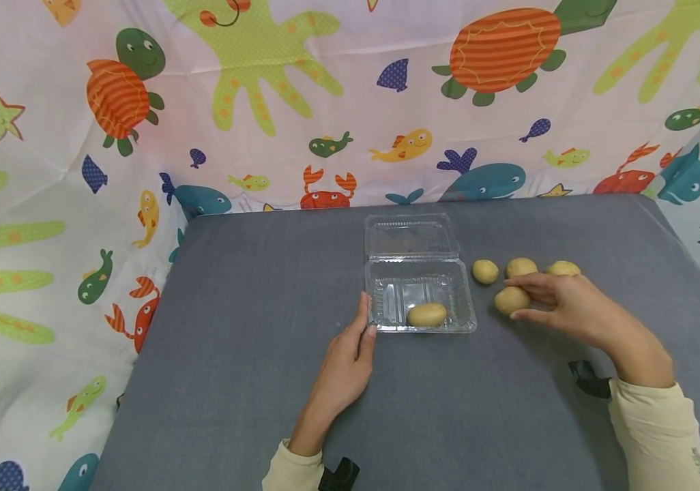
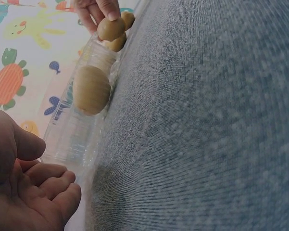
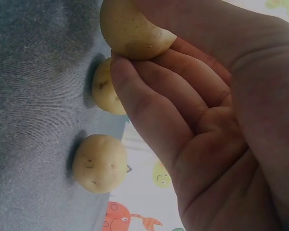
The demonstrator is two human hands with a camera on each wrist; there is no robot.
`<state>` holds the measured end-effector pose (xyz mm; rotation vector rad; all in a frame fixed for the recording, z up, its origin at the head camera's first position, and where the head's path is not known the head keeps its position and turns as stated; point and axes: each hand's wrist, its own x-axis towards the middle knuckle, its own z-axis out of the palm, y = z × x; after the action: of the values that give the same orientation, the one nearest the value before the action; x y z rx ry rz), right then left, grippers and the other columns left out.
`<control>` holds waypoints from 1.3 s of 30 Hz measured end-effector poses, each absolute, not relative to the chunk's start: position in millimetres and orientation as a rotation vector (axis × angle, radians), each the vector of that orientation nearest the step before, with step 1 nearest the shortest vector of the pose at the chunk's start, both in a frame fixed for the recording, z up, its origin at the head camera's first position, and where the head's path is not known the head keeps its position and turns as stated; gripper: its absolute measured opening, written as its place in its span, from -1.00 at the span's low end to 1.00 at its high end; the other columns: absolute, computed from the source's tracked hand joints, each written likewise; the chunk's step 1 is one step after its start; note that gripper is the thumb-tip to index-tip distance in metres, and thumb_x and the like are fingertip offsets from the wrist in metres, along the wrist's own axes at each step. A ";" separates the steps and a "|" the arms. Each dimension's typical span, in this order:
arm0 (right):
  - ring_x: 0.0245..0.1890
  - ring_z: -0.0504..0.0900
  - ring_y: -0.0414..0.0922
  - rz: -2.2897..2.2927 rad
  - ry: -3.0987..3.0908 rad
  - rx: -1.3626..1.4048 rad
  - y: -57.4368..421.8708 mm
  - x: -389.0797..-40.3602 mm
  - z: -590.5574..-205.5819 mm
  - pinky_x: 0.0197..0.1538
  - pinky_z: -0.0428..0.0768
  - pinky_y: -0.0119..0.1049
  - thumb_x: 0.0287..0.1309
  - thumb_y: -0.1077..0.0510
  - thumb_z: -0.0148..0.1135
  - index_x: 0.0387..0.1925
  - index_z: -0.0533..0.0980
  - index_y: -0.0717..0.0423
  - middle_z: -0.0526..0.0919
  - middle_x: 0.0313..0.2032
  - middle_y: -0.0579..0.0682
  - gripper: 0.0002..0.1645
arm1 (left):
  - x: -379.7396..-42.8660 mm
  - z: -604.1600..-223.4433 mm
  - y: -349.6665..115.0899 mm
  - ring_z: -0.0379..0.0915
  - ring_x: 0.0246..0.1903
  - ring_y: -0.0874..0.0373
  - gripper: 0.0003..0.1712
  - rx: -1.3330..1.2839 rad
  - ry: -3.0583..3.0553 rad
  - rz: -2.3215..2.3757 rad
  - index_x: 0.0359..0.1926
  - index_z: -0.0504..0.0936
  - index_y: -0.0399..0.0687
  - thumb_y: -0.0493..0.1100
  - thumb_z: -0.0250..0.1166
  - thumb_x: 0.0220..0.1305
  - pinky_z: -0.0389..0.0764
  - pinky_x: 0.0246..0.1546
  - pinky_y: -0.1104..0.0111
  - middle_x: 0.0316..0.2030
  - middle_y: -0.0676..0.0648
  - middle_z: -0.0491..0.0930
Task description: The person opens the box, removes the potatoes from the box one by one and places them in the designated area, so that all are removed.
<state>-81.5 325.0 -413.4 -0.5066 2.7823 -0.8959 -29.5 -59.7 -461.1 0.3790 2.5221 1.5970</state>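
Observation:
A clear plastic clamshell container point(image 1: 460, 320) lies with its lid point(image 1: 411, 235) folded back, and one potato point(image 1: 427, 315) rests inside toward the front. My left hand point(image 1: 346, 358) holds the container's front left corner, thumb and fingers at its edge. To the right of the container, my right hand point(image 1: 577, 310) pinches a potato point(image 1: 512, 301) between thumb and fingers; in the right wrist view this potato point(image 3: 130, 33) sits at the fingertips. Behind that hand are two potatoes point(image 1: 520, 266) point(image 1: 563, 268), partly covered by it. Another potato point(image 1: 485, 271) lies close to the container's right side.
Grey cloth point(image 1: 252, 307) covers the table. Behind and along the sides hangs a white curtain point(image 1: 350, 102) printed with sea animals. A dark wrist camera point(image 1: 589, 379) is strapped by the right sleeve, another point(image 1: 339, 474) by the left.

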 end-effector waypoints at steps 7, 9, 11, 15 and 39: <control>0.09 0.76 0.22 -0.905 2.769 -0.531 324.0 -81.6 -417.7 0.03 0.74 0.04 0.09 0.19 0.66 0.25 0.60 0.32 0.73 0.13 0.30 -0.29 | -29.2 -463.0 -61.0 -0.03 0.58 0.20 -0.31 0.386 2.521 1.601 0.70 -0.03 -0.10 -0.14 -0.03 0.74 0.12 0.57 0.14 0.66 0.00 0.00; 0.10 0.75 0.22 -0.907 2.760 -0.538 323.4 -81.6 -417.9 0.04 0.73 0.05 0.10 0.19 0.65 0.25 0.59 0.33 0.73 0.13 0.30 -0.30 | -28.8 -463.5 -61.3 -0.02 0.58 0.20 -0.32 0.393 2.523 1.602 0.70 -0.03 -0.11 -0.15 -0.03 0.74 0.13 0.56 0.13 0.66 -0.01 0.01; 0.11 0.75 0.22 -0.906 2.751 -0.531 322.7 -81.5 -417.4 0.06 0.72 0.06 0.11 0.20 0.65 0.25 0.59 0.33 0.73 0.13 0.30 -0.30 | -28.2 -463.9 -61.5 -0.02 0.58 0.19 -0.32 0.395 2.523 1.604 0.70 -0.03 -0.12 -0.15 -0.03 0.74 0.13 0.56 0.13 0.66 -0.02 0.01; 0.12 0.74 0.21 -0.899 2.741 -0.524 321.5 -81.8 -415.4 0.08 0.71 0.08 0.11 0.22 0.64 0.26 0.58 0.34 0.73 0.13 0.28 -0.31 | -27.6 -464.2 -61.3 -0.03 0.58 0.20 -0.32 0.392 2.525 1.601 0.70 -0.03 -0.11 -0.15 -0.04 0.74 0.13 0.57 0.14 0.66 -0.01 0.00; 0.10 0.77 0.10 -0.823 2.747 -0.507 319.6 -81.9 -418.0 0.08 0.71 0.08 0.14 0.11 0.64 0.25 0.62 0.26 0.76 0.11 0.19 -0.32 | -27.2 -463.1 -60.5 -0.01 0.58 0.16 -0.32 0.409 2.538 1.600 0.69 -0.01 -0.15 -0.17 -0.02 0.73 0.15 0.56 0.11 0.66 -0.07 0.03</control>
<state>-81.9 319.6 -418.0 -0.5067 2.7469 -0.8231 -27.2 -60.5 -463.1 0.4088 2.5379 1.6003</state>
